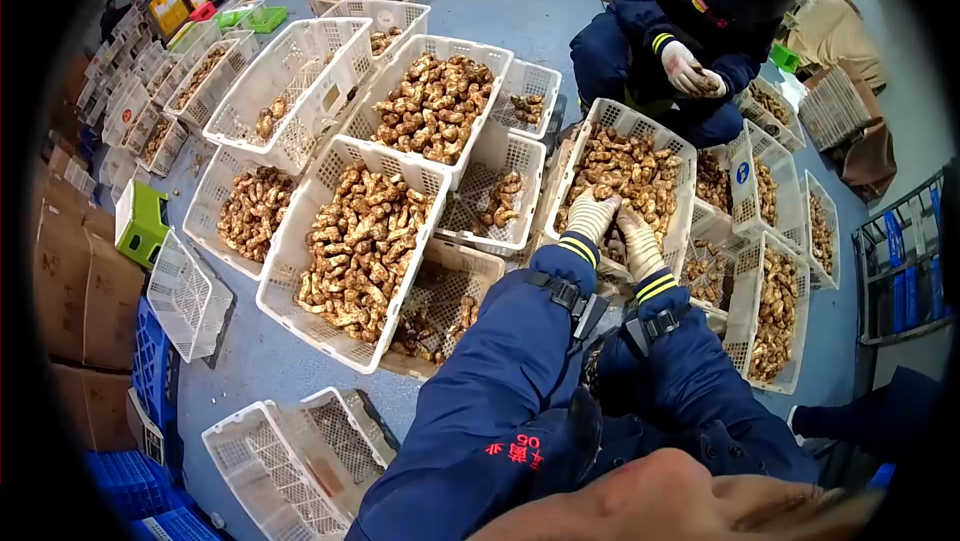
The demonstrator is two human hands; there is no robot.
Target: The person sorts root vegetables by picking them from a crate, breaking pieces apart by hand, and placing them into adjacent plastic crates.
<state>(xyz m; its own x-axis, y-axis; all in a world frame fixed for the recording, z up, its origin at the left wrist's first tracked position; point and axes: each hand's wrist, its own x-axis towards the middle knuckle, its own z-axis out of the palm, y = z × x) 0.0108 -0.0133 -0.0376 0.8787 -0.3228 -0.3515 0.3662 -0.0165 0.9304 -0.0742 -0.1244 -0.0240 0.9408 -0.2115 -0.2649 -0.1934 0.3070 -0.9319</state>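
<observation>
A white plastic crate (683, 156) heaped with brown-and-white mushrooms (632, 173) stands in front of me. Over its near end, my left hand (594, 217) wears a striped, pale knit glove, its fingers bent and closed at the mushrooms. Close beside it, my right hand (640, 241), gloved alike, has thumb and fingers drawn together. Both sets of fingertips meet at mushrooms near the heap's front edge. The hands partly cover what they grip, so its outline is unclear.
Left stand stacked crates of mushrooms (362, 253), with more crates (777, 311) at the right. Across from me a co-worker (690, 31) in white gloves crouches, holding something small. Lower left are white crates (275, 471), cardboard boxes (85, 286) and a green stool (143, 224).
</observation>
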